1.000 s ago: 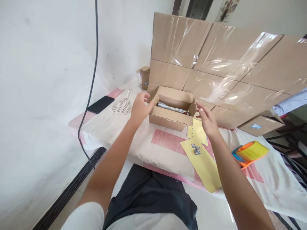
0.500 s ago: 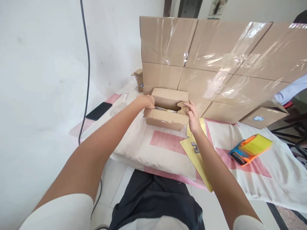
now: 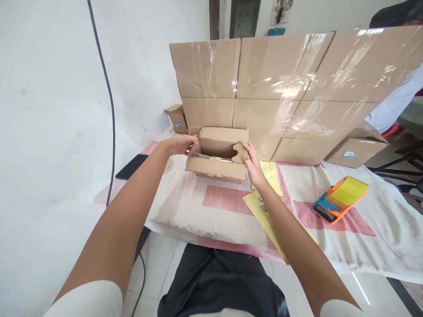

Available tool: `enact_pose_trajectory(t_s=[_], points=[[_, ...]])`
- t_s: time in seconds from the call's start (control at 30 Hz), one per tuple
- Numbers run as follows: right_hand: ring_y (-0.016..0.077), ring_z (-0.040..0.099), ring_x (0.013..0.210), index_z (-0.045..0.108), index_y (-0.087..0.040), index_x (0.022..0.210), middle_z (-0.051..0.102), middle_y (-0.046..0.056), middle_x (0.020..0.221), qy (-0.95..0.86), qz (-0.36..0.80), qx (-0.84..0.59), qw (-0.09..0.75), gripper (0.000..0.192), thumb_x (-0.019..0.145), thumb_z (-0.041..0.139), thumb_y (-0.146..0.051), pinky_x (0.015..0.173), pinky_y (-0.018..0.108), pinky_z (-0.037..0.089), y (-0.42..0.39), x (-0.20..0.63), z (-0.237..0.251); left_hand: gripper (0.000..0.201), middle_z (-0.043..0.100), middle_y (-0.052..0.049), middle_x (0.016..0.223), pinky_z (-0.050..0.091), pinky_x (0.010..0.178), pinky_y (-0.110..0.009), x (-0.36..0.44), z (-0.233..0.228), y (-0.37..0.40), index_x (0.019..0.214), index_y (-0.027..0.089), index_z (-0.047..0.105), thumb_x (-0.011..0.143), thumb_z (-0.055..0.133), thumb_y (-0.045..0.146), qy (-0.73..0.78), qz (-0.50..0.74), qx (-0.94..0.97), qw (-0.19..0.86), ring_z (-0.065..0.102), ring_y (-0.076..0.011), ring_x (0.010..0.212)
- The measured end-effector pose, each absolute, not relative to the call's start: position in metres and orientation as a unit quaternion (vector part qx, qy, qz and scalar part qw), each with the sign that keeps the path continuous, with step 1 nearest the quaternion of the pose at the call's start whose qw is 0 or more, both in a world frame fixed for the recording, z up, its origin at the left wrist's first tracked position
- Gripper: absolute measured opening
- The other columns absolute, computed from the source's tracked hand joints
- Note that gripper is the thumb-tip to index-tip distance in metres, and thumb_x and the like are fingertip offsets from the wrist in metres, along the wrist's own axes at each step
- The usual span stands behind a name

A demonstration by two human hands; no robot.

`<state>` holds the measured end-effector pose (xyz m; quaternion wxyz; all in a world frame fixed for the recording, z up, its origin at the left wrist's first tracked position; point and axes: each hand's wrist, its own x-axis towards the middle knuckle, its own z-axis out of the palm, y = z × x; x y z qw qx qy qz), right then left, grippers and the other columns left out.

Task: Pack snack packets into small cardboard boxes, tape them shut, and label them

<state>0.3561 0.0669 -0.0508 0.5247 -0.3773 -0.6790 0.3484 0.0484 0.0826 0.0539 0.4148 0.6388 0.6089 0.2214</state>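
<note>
A small open cardboard box stands on the cloth-covered surface, with its flaps up and some thin flat papers inside. At its left side, my left hand has its fingers closed at the side flap. My right hand pinches the notched right flap, thumb in front and fingers behind. Beneath my right forearm lies a yellow sheet with small blue prints, partly covered. Another yellow sheet with a scalloped border is just beyond it.
Behind the box rises a tall taped cardboard panel. A black phone and a partly hidden perforated white utensil lie left. On the right are an orange, blue and yellow object and another cardboard box. A black cable hangs along the wall.
My left hand has moved out from over the box's inside to its left side. My right hand stays on the right flap. The camera view has shifted slightly.
</note>
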Motion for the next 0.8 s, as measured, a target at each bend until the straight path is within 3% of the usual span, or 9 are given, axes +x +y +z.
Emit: enact_pose_trajectory(t_s=[0.17, 0.27, 0.4, 0.47, 0.53, 0.63, 0.67, 0.73, 0.8], points=[[0.0186, 0.009, 0.158, 0.048, -0.031, 0.140, 0.020, 0.002, 0.168, -0.672, 0.373, -0.372, 0.520, 0.051, 0.090, 0.049, -0.043, 0.129, 0.045, 0.011, 0.067, 0.355, -0.050, 0.083, 0.047, -0.008, 0.157, 0.050, 0.102, -0.044, 0.043, 0.047, 0.075, 0.155, 0.041, 0.037, 0.074, 0.057, 0.043, 0.561, 0.264, 0.659, 0.426, 0.049, -0.0286, 0.140], [0.0205, 0.009, 0.158, 0.055, -0.029, 0.118, 0.020, 0.001, 0.168, -0.662, 0.390, -0.365, 0.526, 0.034, 0.085, 0.051, -0.036, 0.126, 0.047, 0.018, 0.069, 0.353, -0.049, 0.097, 0.029, -0.010, 0.167, 0.047, 0.106, -0.046, 0.045, 0.039, 0.077, 0.157, 0.041, 0.034, 0.069, 0.072, 0.046, 0.575, 0.245, 0.676, 0.391, 0.044, -0.0328, 0.145], [0.0274, 0.024, 0.154, 0.050, -0.026, 0.099, 0.020, 0.002, 0.168, -0.645, 0.416, -0.329, 0.550, 0.026, 0.074, 0.057, -0.029, 0.113, 0.046, 0.039, 0.070, 0.350, -0.044, 0.134, 0.031, -0.020, 0.164, 0.048, 0.107, -0.044, 0.053, 0.028, 0.085, 0.164, 0.030, 0.008, 0.057, 0.086, 0.046, 0.596, 0.276, 0.672, 0.342, 0.049, -0.0321, 0.142], [0.0294, 0.037, 0.147, 0.048, -0.028, 0.103, 0.023, 0.003, 0.167, -0.635, 0.430, -0.312, 0.561, 0.035, 0.070, 0.059, -0.029, 0.102, 0.043, 0.048, 0.070, 0.350, -0.040, 0.135, 0.029, -0.019, 0.165, 0.047, 0.108, -0.040, 0.059, 0.022, 0.088, 0.164, 0.028, 0.000, 0.061, 0.084, 0.047, 0.585, 0.318, 0.668, 0.334, 0.045, -0.0285, 0.145], [0.0294, 0.046, 0.138, 0.045, -0.031, 0.118, 0.030, 0.004, 0.163, -0.630, 0.434, -0.300, 0.570, 0.052, 0.068, 0.060, -0.031, 0.098, 0.043, 0.051, 0.071, 0.350, -0.038, 0.119, 0.033, -0.016, 0.165, 0.046, 0.109, -0.037, 0.065, 0.018, 0.090, 0.164, 0.029, 0.008, 0.069, 0.077, 0.050, 0.551, 0.372, 0.672, 0.327, 0.045, -0.0243, 0.145], [0.0289, 0.047, 0.136, 0.034, -0.035, 0.143, 0.037, 0.007, 0.156, -0.638, 0.418, -0.311, 0.567, 0.076, 0.072, 0.061, -0.036, 0.101, 0.046, 0.050, 0.074, 0.353, -0.039, 0.067, 0.053, -0.012, 0.152, 0.047, 0.108, -0.040, 0.071, 0.012, 0.088, 0.142, 0.025, 0.053, 0.087, 0.054, 0.063, 0.518, 0.449, 0.661, 0.305, 0.056, -0.0235, 0.134], [0.0287, 0.045, 0.137, 0.036, -0.035, 0.145, 0.039, 0.007, 0.152, -0.649, 0.400, -0.320, 0.563, 0.074, 0.075, 0.061, -0.038, 0.105, 0.047, 0.048, 0.076, 0.354, -0.040, 0.059, 0.058, -0.011, 0.147, 0.047, 0.108, -0.041, 0.072, 0.011, 0.088, 0.122, 0.023, 0.066, 0.091, 0.042, 0.067, 0.520, 0.455, 0.658, 0.300, 0.058, -0.0245, 0.131], [0.0277, 0.041, 0.139, 0.052, -0.032, 0.136, 0.043, 0.008, 0.143, -0.678, 0.346, -0.340, 0.553, 0.055, 0.083, 0.059, -0.044, 0.115, 0.048, 0.039, 0.080, 0.356, -0.043, 0.069, 0.062, -0.010, 0.143, 0.044, 0.112, -0.044, 0.072, 0.010, 0.086, 0.085, 0.021, 0.072, 0.096, 0.025, 0.070, 0.530, 0.440, 0.663, 0.292, 0.059, -0.0266, 0.129], [0.0269, 0.039, 0.141, 0.065, -0.029, 0.119, 0.046, 0.008, 0.136, -0.705, 0.292, -0.349, 0.545, 0.039, 0.091, 0.051, -0.053, 0.123, 0.047, 0.028, 0.083, 0.357, -0.046, 0.071, 0.064, -0.007, 0.141, 0.038, 0.117, -0.045, 0.073, 0.010, 0.084, 0.074, 0.022, 0.070, 0.097, 0.022, 0.069, 0.539, 0.421, 0.674, 0.279, 0.057, -0.0271, 0.130]])
